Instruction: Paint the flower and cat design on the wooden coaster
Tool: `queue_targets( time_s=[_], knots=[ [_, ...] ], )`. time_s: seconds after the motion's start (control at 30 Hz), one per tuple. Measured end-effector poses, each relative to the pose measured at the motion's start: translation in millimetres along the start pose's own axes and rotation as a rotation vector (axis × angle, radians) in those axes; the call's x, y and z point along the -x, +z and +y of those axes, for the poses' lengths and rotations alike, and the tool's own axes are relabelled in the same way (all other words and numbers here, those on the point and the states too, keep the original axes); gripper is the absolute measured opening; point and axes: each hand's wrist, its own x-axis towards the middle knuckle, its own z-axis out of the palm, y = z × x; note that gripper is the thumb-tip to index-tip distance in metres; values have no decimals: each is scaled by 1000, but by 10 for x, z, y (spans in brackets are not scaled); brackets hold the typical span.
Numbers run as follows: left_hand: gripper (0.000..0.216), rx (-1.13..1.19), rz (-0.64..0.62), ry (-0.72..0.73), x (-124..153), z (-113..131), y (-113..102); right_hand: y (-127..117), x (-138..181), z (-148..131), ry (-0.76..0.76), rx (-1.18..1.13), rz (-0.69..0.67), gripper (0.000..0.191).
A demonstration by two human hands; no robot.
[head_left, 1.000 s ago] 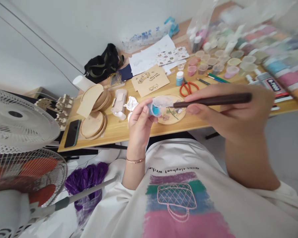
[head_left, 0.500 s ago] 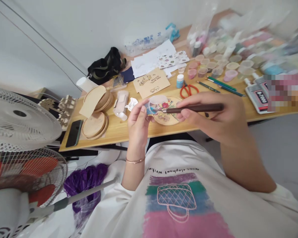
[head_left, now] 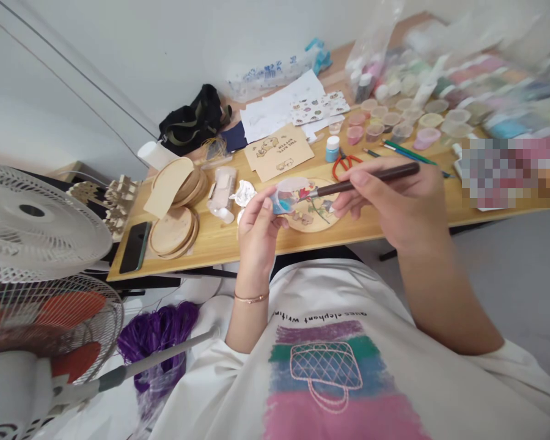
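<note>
My left hand (head_left: 258, 232) is closed round a small clear plastic cup (head_left: 282, 203) with blue stuff inside, tilted towards the right. Between the fingers and thumb of my right hand (head_left: 406, 205) is a slim tool with a dark brown handle (head_left: 385, 175) and a metal neck. Its tip points left at the cup's mouth; I cannot make out whether it touches the blue. Just beneath both hands lies a round wooden disc (head_left: 318, 220) decorated with a red flower, green stems and a small animal figure.
Beyond the disc stand a blue bottle with a white cap (head_left: 332, 148) and red-handled pliers or scissors (head_left: 343, 165). Several small tubs (head_left: 402, 132) crowd the right side. Wooden rounds (head_left: 172, 232) and a phone (head_left: 135, 246) lie left. A fan (head_left: 36, 220) stands by the table's left end.
The tool's handle end has risen, so it slopes more steeply down to the cup. My right hand has turned with it. The left hand with the cup has barely shifted.
</note>
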Motion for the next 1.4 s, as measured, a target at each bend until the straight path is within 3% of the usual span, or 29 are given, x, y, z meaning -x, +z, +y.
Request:
queue_targets(
  time_s=[0.33, 0.47, 0.63, 0.73, 0.97, 1.4],
  knots=[
    [32, 87, 96, -121, -100, -131, -10, -15, -74, 165, 37, 32, 40, 31],
    [34, 134, 199, -119, -104, -247, -197, -114, -136, 284, 79, 5, 81, 23],
    [32, 176, 281, -103, 55, -359, -521, -272, -295, 497, 130, 83, 243, 27],
    [34, 178, 285, -145, 148, -397, -632, -306, -404, 646, 177, 122, 305, 27],
    [37, 167, 267, -185, 187, -443, -724, -253, -546, 946, 222, 171, 242, 20],
    [43, 186, 265, -250, 172, -445, -749, -143, -569, 955, 288, 150, 254, 19]
  ],
)
